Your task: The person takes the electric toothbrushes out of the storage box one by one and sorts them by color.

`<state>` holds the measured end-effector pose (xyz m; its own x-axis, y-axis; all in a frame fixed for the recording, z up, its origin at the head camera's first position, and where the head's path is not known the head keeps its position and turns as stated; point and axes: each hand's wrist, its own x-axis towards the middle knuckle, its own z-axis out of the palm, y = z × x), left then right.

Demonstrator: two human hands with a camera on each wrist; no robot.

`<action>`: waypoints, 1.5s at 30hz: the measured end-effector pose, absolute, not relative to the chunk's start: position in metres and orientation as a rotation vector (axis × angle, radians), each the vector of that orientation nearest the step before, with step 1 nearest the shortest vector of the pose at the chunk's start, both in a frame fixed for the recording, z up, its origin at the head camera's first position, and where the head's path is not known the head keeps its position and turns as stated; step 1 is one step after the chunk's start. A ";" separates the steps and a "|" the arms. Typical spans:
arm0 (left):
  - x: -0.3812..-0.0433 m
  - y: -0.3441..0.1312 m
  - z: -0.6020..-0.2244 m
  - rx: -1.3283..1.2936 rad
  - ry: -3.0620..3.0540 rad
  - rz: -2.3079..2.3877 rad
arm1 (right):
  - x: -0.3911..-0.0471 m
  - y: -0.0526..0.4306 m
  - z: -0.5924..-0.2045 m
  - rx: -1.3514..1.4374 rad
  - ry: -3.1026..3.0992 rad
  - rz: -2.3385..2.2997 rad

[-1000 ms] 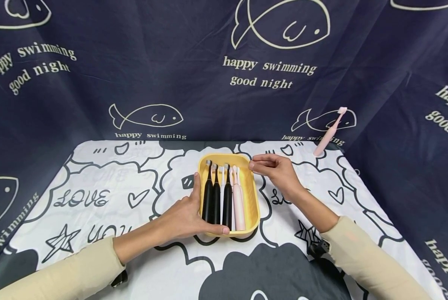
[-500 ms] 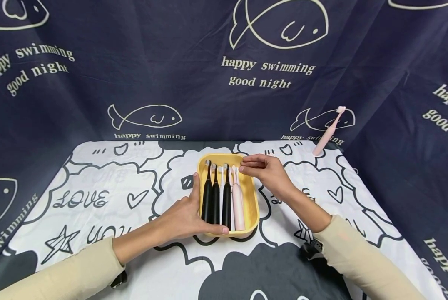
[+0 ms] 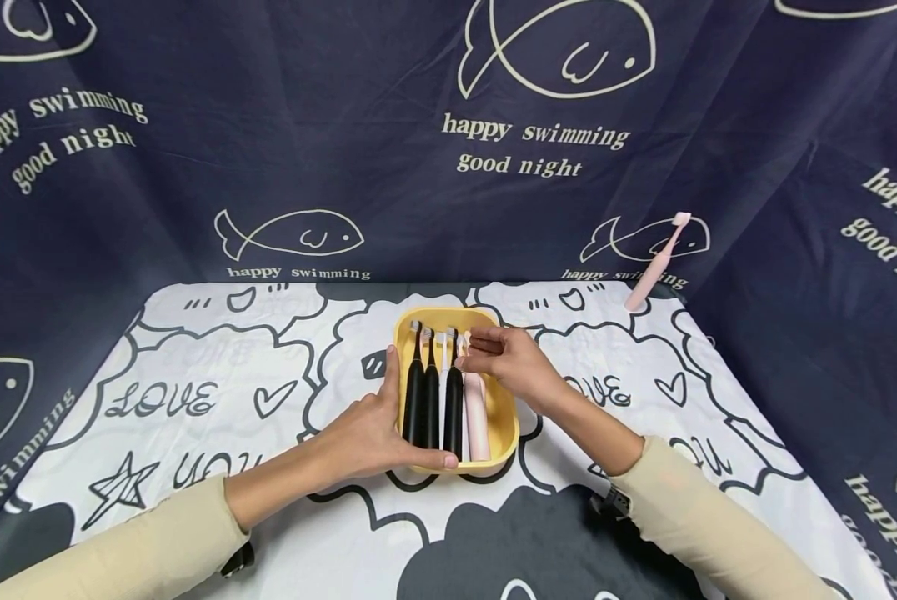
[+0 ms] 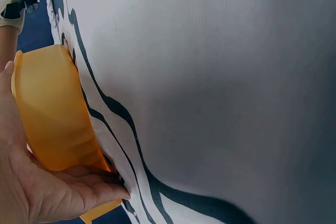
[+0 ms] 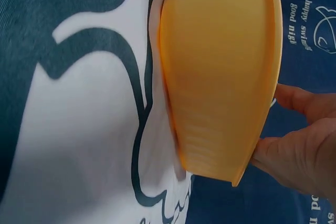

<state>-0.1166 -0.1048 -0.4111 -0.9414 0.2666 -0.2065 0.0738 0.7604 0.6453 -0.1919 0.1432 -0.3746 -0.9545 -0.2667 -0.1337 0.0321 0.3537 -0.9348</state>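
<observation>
A yellow tray [image 3: 505, 421] sits on the table, holding three black electric toothbrushes [image 3: 414, 400], a white one [image 3: 443, 375] and pink ones [image 3: 476, 417], all heads away from me. My left hand [image 3: 362, 429] grips the tray, thumb along its near rim and fingers against its left wall; the left wrist view shows those fingers low on the tray wall [image 4: 58, 108]. Reaching over the tray's right side, my right hand [image 3: 512, 362] has thumb and fingers apart at the necks of the pink toothbrushes, covering part of them. In the right wrist view its fingers overlap the tray rim [image 5: 275, 40].
Another pink electric toothbrush [image 3: 654, 267] stands upright, leaning a little, at the table's far right corner. A white cloth [image 3: 216, 375] with black drawings covers the table. Dark blue fabric [image 3: 388, 150] with fish prints hangs behind and at the sides.
My right hand has moved left from the tray's right rim to over the pink toothbrushes' necks. The left hand and tray have stayed in place.
</observation>
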 end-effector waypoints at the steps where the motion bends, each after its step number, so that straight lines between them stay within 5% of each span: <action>1: -0.117 -0.105 -0.411 0.263 2.670 0.961 | -0.191 0.142 -0.375 -0.206 2.358 -1.625; 45: -0.117 -0.105 -0.411 0.272 2.667 0.976 | -0.191 0.128 -0.378 -0.086 2.273 -1.646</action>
